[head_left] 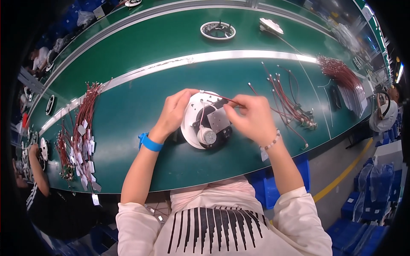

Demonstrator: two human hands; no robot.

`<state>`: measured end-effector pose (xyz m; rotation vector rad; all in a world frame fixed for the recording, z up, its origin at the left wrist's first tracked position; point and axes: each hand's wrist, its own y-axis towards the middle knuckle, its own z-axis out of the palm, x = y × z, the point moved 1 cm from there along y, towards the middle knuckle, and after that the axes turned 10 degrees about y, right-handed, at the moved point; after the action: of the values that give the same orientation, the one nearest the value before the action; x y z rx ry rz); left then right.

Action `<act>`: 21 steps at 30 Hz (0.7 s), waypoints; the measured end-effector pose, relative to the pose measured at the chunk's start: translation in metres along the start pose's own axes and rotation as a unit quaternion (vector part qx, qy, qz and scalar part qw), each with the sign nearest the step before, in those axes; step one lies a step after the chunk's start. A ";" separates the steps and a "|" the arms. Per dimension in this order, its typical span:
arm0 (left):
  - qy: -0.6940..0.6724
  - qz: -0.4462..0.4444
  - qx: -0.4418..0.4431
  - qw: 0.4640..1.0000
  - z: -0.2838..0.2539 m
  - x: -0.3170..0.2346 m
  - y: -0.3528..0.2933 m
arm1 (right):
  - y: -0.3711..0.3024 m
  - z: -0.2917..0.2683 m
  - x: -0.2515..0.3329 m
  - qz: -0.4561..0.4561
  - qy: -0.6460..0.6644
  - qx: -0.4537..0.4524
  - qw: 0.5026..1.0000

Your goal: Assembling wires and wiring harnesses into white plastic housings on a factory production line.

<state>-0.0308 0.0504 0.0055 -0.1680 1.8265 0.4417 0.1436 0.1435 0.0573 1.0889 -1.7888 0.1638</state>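
Observation:
In front of me on the green bench sits a round white housing [190, 123] with black inner parts, a square metal plate [218, 120] and a cylindrical motor [207, 136]. A dark red wire cable [218, 96] stretches above the housing's far side, between my two hands. My left hand [174, 112], with a blue wristband, is closed at the housing's left rim, its fingertips on the cable's white connector [201, 91]. Over the housing's right side, my right hand [251, 116] pinches the cable between thumb and fingers. Its remaining fingers are curled and partly hidden.
Loose red cables [288, 100] lie to the right, with a larger cable bundle [341, 70] beyond. Another tagged cable bundle [87, 128] lies on the left. Across the metal strip [188, 59] stand a white ring assembly [218, 30] and a white disc part [271, 26]. Other people work at both sides.

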 end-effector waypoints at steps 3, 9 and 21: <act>-0.010 -0.001 -0.003 1.000 0.001 0.002 -0.002 | 0.008 -0.003 0.007 0.034 -0.022 0.029 0.999; -0.028 -0.019 0.005 0.999 0.000 0.003 -0.005 | 0.024 -0.002 0.014 0.061 0.011 0.078 0.995; -0.064 -0.034 0.017 0.997 -0.002 0.008 -0.004 | 0.033 0.026 0.004 -0.016 -0.046 0.083 0.995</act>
<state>-0.0340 0.0465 -0.0025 -0.1729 1.6976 0.3652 0.1013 0.1459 0.0590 1.2599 -1.8636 0.2509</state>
